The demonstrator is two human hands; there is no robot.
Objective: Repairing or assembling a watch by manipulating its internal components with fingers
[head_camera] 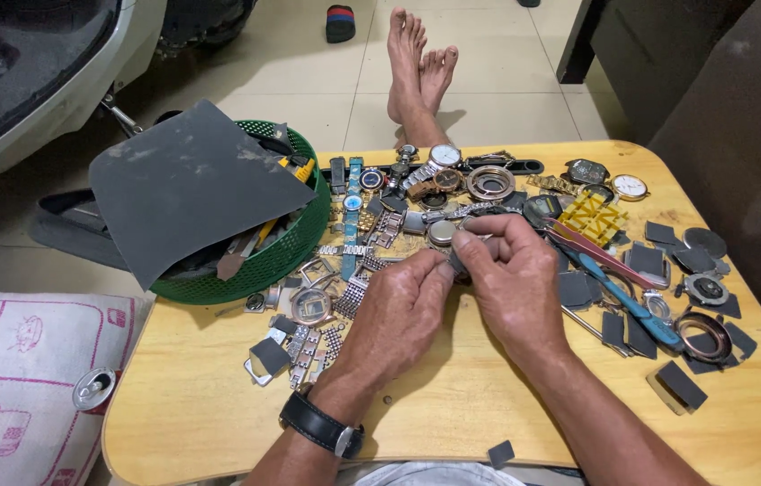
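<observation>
Pinching a small grey metal piece [454, 262], both hands' fingers [479, 241] meet.

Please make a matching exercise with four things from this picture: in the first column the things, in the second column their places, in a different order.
Things:
1. green basket
2. blue-handled tool
3. black wristwatch
4. drink can

Places:
A. on the wrist of the left hand
B. at the table's left rear corner, under a dark grey sheet
C. on the patterned cloth, left of the table
D. on the table, right of the right hand

Pairs: 1-B, 2-D, 3-A, 4-C
</observation>
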